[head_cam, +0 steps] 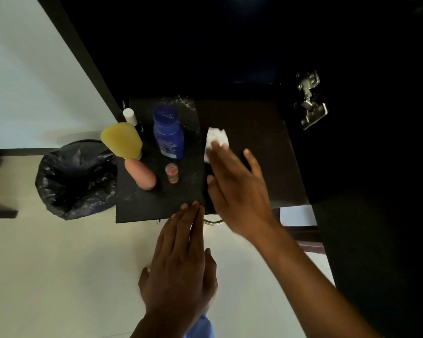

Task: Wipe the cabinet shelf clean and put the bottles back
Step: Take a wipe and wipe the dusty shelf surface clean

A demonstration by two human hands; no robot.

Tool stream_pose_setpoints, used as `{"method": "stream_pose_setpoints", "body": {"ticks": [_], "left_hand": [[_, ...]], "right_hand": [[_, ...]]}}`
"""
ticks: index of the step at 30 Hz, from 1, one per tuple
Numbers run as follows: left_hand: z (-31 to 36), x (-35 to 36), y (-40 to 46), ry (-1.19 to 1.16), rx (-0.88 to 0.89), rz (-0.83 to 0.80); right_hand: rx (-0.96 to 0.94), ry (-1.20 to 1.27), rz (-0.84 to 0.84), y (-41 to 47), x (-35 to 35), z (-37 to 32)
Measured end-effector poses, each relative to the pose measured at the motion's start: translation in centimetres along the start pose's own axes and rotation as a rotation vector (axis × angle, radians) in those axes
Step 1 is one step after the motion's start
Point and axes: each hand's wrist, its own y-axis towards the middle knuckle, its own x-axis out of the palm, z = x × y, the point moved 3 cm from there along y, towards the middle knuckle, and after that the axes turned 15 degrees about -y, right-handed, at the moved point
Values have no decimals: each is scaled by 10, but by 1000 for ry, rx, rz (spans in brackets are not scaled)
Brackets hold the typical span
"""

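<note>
A dark shelf (pixel 254 123) runs across the open cabinet. My right hand (pixel 237 189) lies flat on it, fingers spread, pressing a white tissue (pixel 216 139) under its fingertips. My left hand (pixel 181 264) is flat with fingers together, its tips touching the front edge of a black surface (pixel 152 206) to the left. On that surface stand a blue bottle (pixel 168 134), a yellow bottle (pixel 121 140), a peach bottle (pixel 141 174), a small orange-capped bottle (pixel 172 173) and a white-capped tube (pixel 130 115).
A bin lined with a black bag (pixel 76 179) stands on the pale floor left of the black surface. A metal door hinge (pixel 309 100) is fixed on the cabinet's right side. A metal handle (pixel 214 222) shows below the shelf's front edge.
</note>
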Motion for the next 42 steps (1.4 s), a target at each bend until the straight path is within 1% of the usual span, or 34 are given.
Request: {"method": "stream_pose_setpoints", "body": {"ticks": [3, 6, 10, 13, 17, 20, 22, 24, 26, 29, 34, 36, 39, 42], "left_hand": [[-1, -1, 0, 11, -1, -25], [0, -2, 0, 6, -8, -34], [0, -2, -1, -11, 1, -30], [1, -3, 1, -19, 3, -13], [-1, -9, 2, -80, -7, 31], [-6, -19, 1, -187, -35, 102], [-10, -29, 0, -235, -3, 169], [-14, -41, 1, -230, 47, 245], [-19, -54, 3, -195, 60, 317], [-28, -67, 10, -147, 2, 380], [-39, -86, 24, -184, -105, 517], [-46, -92, 27, -197, -153, 569], [-55, -93, 36, -235, -191, 517], [-55, -91, 47, -281, -180, 469]], "right_hand": [[-2, -9, 4, 61, -1, 11], [-67, -10, -24, 112, -8, 15], [-125, 15, -80, 137, -15, 16], [-127, 43, -80, 111, -19, 17], [-75, 56, -82, 35, -20, 1], [-54, -7, -56, -19, -14, -14], [-50, -19, -48, -41, -6, -26], [-51, -22, -44, -53, 0, -41], [-38, -11, -26, -57, 1, -55], [15, 26, 30, -57, -1, -61], [158, 159, 265, -51, -13, -54], [231, 204, 303, -42, -18, -49], [299, 276, 295, -23, -18, -47], [265, 344, 286, -5, -17, -53]]}}
